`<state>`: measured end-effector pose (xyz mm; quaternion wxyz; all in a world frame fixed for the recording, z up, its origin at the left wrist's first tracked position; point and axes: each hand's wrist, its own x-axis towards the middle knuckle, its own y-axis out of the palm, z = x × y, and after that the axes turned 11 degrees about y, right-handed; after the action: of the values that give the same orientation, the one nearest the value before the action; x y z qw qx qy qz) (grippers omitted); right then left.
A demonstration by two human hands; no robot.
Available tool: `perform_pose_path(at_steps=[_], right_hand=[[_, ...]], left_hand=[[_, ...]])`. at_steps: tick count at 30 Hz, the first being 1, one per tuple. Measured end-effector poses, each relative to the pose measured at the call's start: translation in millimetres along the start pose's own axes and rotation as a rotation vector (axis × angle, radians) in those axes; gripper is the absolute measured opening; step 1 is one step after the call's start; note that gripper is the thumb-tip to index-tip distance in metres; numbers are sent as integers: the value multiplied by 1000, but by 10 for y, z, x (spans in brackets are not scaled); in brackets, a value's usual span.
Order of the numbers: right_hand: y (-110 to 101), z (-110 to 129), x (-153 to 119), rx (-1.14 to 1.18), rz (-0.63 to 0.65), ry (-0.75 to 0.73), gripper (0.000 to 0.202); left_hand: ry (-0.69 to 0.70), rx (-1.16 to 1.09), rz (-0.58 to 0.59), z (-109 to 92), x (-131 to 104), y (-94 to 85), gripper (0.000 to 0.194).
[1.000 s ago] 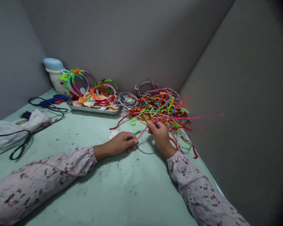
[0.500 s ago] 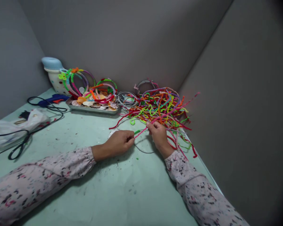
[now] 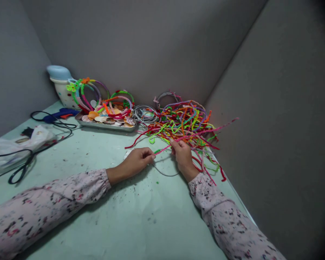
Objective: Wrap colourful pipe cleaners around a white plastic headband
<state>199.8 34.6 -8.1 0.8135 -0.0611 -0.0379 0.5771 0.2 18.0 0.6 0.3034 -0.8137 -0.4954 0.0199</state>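
My left hand is closed in a pinch on a thin grey wire hoop, where one end of a pink pipe cleaner meets it. A short green wrapped stretch shows on the hoop just past my left fingertips. My right hand pinches the same pipe cleaner between thumb and finger, and its free end sticks out to the upper right. Between the hands the pipe cleaner runs fairly straight. My left fingers partly hide the hoop.
Behind my right hand lies a tangled heap of coloured pipe cleaners. A metal tray holds shells and wrapped headbands. Coiled wire sits beside it. At left are a white plastic bag, black cable and a blue-lidded container.
The pink pipe cleaner's free end has swung downward and to the right. My left fingers have shifted slightly around its other end; my right hand has barely moved.
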Motion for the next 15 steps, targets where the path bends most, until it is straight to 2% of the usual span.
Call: perform_pose_path(at_steps=[15], right_hand=[[-9, 42, -32, -23, 2, -30, 40]], left_hand=[[-19, -15, 11, -67, -6, -28, 23]])
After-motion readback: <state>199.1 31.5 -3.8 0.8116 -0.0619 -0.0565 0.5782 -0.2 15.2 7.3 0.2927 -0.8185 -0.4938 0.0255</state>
